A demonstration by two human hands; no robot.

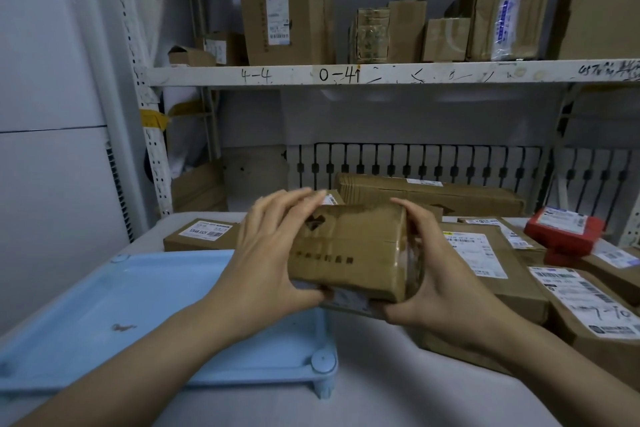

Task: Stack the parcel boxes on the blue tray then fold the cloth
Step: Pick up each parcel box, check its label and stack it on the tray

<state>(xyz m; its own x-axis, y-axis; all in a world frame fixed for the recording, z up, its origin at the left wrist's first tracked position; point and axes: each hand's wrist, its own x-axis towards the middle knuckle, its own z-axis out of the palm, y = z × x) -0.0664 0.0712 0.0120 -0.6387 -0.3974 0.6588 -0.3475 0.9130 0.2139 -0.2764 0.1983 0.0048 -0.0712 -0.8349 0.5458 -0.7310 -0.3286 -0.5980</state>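
Observation:
A taped brown parcel box (349, 250) is lifted off the table between both hands. My left hand (270, 260) grips its left end, fingers over the top and thumb beneath. My right hand (436, 274) grips its right end the same way. The box hovers over the right edge of the light blue tray (114, 305), which lies flat at the lower left with nothing on it. The tray and parcels rest on a white cloth (363, 388) that covers the table.
Several labelled brown parcels (485, 260) lie in a heap at the right, with a red box (562, 232) behind them. A small flat parcel (201, 234) sits behind the tray. A long carton (429, 192) lies at the back. Shelf (346, 74) above holds more cartons.

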